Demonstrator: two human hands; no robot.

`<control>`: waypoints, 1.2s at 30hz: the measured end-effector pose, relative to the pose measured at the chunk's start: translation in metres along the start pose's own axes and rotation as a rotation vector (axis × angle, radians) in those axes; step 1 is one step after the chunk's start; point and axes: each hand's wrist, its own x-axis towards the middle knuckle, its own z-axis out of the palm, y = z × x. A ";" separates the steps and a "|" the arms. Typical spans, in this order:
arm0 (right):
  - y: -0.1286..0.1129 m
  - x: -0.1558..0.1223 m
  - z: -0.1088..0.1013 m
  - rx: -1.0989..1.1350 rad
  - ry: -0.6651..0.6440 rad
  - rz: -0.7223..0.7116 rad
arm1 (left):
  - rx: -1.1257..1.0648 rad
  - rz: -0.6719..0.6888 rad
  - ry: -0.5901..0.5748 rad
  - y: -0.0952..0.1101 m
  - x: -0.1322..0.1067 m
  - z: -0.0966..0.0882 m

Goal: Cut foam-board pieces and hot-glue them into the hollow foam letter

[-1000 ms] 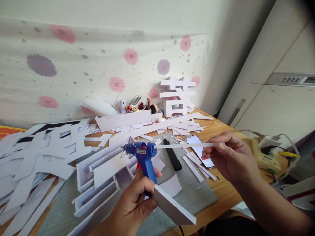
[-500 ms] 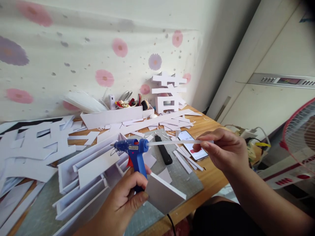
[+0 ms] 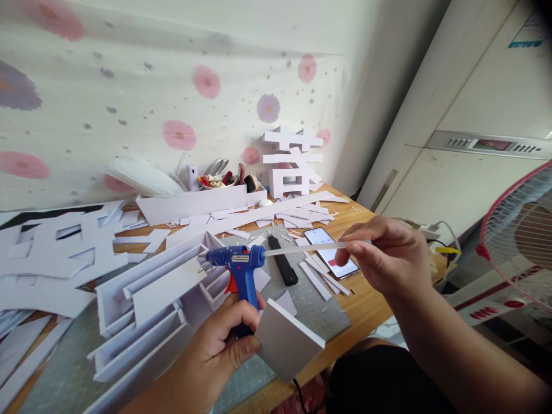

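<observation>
My left hand is wrapped round the handle of a blue hot glue gun with an orange-red trigger; its nozzle points left. A white foam board piece also sits against this hand, on the right of the handle. Between the thumb and fingers of my right hand is a translucent glue stick, whose other end is in the back of the gun. Behind the gun, a white open-topped board structure lies on the cutting mat.
A black-handled cutter and a phone lie near the board strips. Cut white sheets spread over the left. A white built-up character stands at the back. A fan is on the right.
My right hand is slightly nearer the gun, and less of the glue stick shows between them. The whole view has shifted a little.
</observation>
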 end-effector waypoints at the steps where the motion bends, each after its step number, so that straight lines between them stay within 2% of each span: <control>1: 0.001 0.002 0.001 0.067 -0.013 0.038 | -0.026 -0.002 -0.002 0.000 0.000 0.000; 4: 0.003 0.005 0.005 0.156 0.019 0.098 | -0.146 -0.010 -0.001 -0.004 0.000 -0.001; 8: 0.008 0.008 0.004 0.103 0.044 0.042 | -0.297 -0.027 0.028 -0.013 -0.003 0.001; 10: 0.021 0.011 -0.003 0.073 0.002 0.038 | -0.376 -0.036 0.065 -0.016 -0.004 0.003; 12: 0.043 0.014 -0.013 -0.039 -0.022 0.101 | -0.455 -0.055 0.116 -0.015 -0.004 0.004; 13: 0.057 0.015 -0.019 -0.162 -0.003 0.163 | -0.490 -0.064 0.143 -0.014 -0.004 0.005; 14: 0.071 0.016 -0.025 -0.358 0.009 0.247 | -0.517 -0.073 0.171 -0.012 -0.003 0.005; 15: 0.083 0.016 -0.029 -0.610 -0.033 0.345 | -0.536 -0.081 0.198 -0.010 -0.003 0.005; 18: 0.111 0.013 -0.037 -1.153 -0.338 0.552 | -0.562 -0.084 0.245 -0.007 -0.001 0.006; 20: 0.119 0.012 -0.037 -1.297 -0.450 0.611 | -0.567 -0.079 0.249 -0.007 0.000 0.006; 29: 0.127 0.018 -0.032 -1.453 -0.457 0.692 | -0.499 -0.078 0.178 -0.011 -0.001 0.003; 36: 0.129 0.018 -0.034 -1.485 -0.432 0.700 | -0.467 -0.109 0.191 -0.006 0.000 0.002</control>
